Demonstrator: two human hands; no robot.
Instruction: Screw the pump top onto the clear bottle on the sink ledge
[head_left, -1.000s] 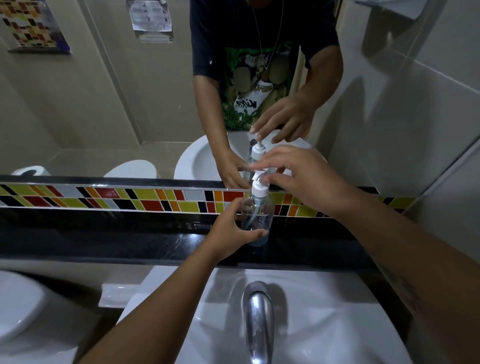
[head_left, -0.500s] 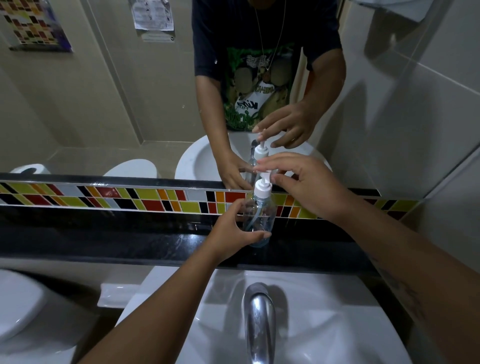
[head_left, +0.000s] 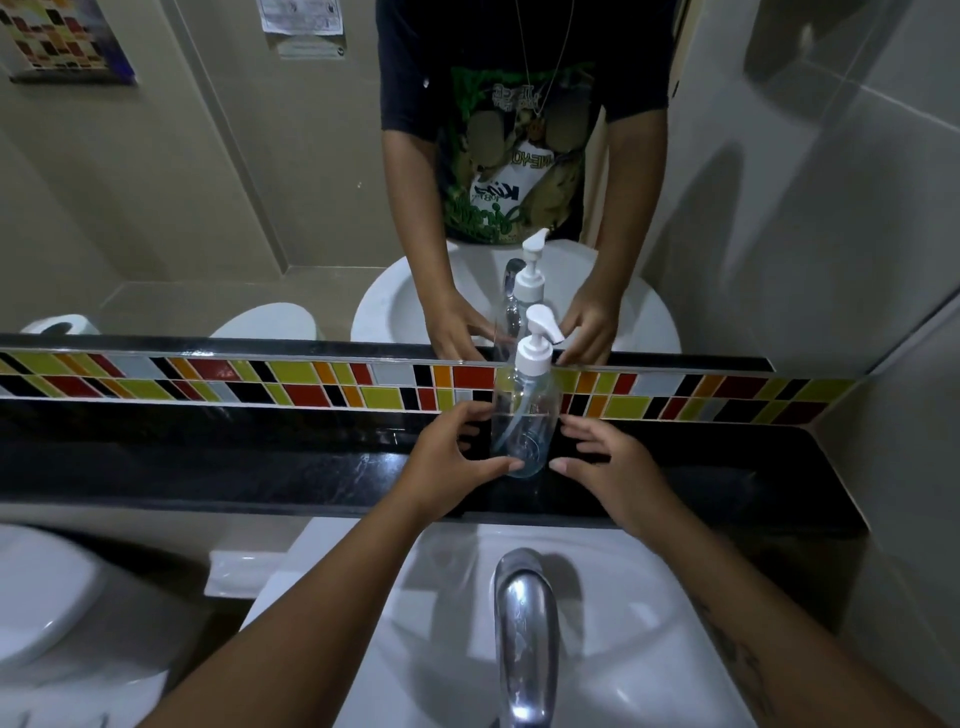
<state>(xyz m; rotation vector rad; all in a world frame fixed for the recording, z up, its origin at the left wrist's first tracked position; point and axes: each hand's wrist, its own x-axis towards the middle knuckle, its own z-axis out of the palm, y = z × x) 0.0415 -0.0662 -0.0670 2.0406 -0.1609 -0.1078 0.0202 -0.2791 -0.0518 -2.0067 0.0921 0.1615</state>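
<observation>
The clear bottle (head_left: 525, 415) stands upright on the black sink ledge (head_left: 234, 462), with the white pump top (head_left: 535, 345) seated on its neck and the nozzle pointing right. My left hand (head_left: 449, 460) curls loosely around the bottle's lower left side, thumb tip on its base. My right hand (head_left: 610, 465) hovers just right of the bottle, fingers spread, holding nothing. A thin dip tube shows inside the bottle.
A mirror behind the ledge reflects the bottle, both hands and a person's torso. A coloured tile strip (head_left: 311, 382) runs under it. The chrome faucet (head_left: 524, 629) and white basin (head_left: 639, 613) lie below; a toilet (head_left: 47, 603) sits at the left.
My right hand has let go of the pump top and dropped down to the right of the bottle. The left hand's grip has loosened. The camera has moved closer.
</observation>
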